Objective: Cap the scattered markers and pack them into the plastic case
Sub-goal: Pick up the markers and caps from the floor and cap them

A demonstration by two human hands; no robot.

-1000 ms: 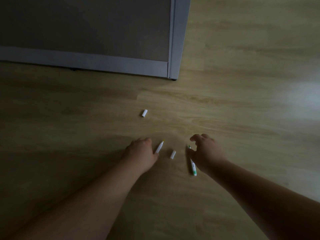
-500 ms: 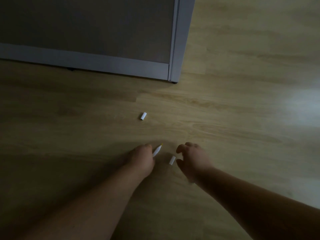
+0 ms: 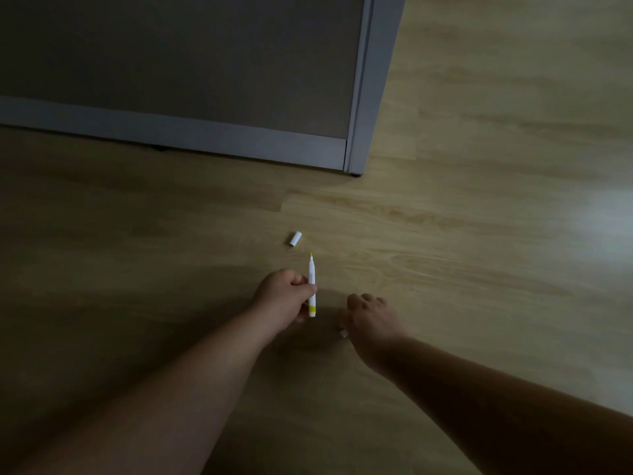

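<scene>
White, light and stiff, the uncapped marker (image 3: 312, 286) sits pinched mid-barrel in the left hand (image 3: 284, 299) fingers (image 3: 307, 289), while the right hand (image 3: 371, 323) curls over a small cap (image 3: 343, 334), grip unclear.

Dim wood floor (image 3: 479, 234), grey-framed panel (image 3: 205, 132)

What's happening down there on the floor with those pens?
A person is gathering loose markers on the wooden floor. The left hand holds an uncapped white marker with a yellow tip, tip pointing away. The right hand is down at the floor over a small white cap, mostly hidden beneath it, so whether it is gripped is unclear. Another short white cap lies farther out, untouched. No case is in view.
</scene>
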